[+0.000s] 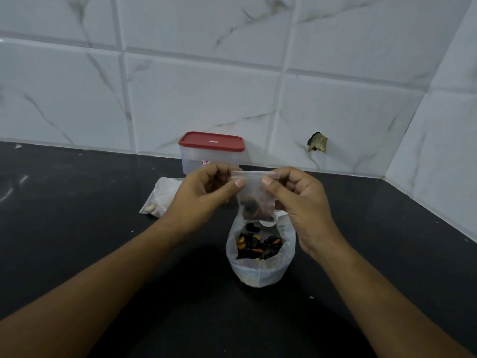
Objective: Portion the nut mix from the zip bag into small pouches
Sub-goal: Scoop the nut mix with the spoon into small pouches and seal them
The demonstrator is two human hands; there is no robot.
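The small pouch [254,200] hangs upright just above the far rim of the open zip bag [260,272], which stands on the dark surface [103,254] with nut mix [258,245] inside. A few dark pieces already sit in the pouch's bottom. Its zip strip [251,174] runs level, left to right, with each end pinched between thumb and fingers — left hand [206,192] on the left end, right hand [299,200] on the right, both equally near. Sealing, I judge, means pressing along that strip — sideways, not down toward the zip bag.
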